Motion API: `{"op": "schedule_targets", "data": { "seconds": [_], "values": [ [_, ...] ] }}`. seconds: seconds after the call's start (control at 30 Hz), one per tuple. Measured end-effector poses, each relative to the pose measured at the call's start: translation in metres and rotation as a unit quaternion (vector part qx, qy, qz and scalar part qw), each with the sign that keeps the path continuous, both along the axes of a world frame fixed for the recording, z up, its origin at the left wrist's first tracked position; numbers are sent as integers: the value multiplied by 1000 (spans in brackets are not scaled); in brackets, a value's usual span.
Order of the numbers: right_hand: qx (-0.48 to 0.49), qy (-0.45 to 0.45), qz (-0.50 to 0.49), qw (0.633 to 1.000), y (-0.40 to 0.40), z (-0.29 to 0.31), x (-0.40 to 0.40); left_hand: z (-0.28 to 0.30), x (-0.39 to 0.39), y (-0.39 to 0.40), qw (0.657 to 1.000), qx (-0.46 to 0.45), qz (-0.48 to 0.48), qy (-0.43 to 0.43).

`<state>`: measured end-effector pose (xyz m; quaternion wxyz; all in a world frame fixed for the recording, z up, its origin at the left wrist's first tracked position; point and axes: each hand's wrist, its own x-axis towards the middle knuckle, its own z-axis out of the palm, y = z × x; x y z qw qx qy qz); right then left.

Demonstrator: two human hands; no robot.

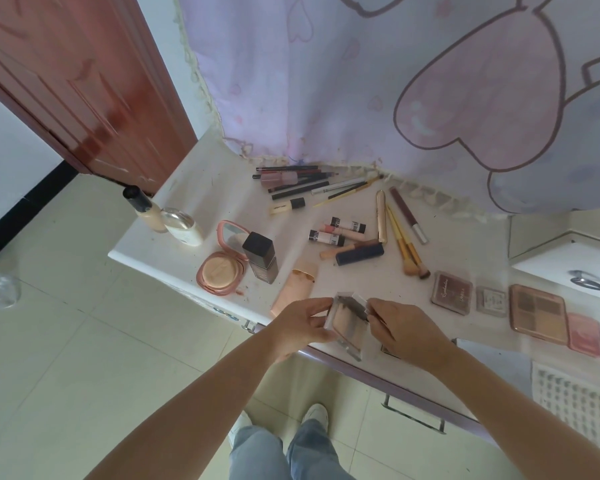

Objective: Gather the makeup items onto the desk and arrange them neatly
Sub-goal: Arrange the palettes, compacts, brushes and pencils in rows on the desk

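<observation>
Pinching a small clear plastic palette case (347, 323) between them, the left hand (303, 325) and right hand (400, 329) hold it over the white desk's (194, 188) near edge (peach squeeze tube (293, 287) just beyond the left fingers).

Home bedroom or dressing corner: white vanity desk (174, 202) strewn with cosmetics, pastel heart-print curtain (361, 81) behind, red-brown panelled door (84, 81), pale tiled floor (84, 341), handled drawers (413, 415) below.

Red-brown door (84, 84), pale floor tiles (84, 341), perhaps a heart-print curtain (361, 81)
</observation>
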<state>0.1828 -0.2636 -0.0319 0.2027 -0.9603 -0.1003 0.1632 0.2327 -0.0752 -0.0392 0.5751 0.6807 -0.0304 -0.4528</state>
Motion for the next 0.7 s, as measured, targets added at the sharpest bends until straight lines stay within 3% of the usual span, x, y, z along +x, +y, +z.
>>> {"op": "schedule_targets", "data": {
  "seconds": [0.1, 0.27, 0.47, 0.7],
  "values": [
    [-1, 2, -16, 1000, -4, -4, 8, -6, -3, -5, 985, 121, -40, -113],
    [27, 19, -30, 999, -4, -3, 27, -26, -7, -13, 904, 272, -153, -291],
    [68, 26, -76, 994, 1, -3, 44, -44, -20, -18, 860, 296, -161, -383],
    [101, 28, -127, 986, 1, -7, 49, -49, -23, -9, 852, 288, -139, -416]
  ]
}}
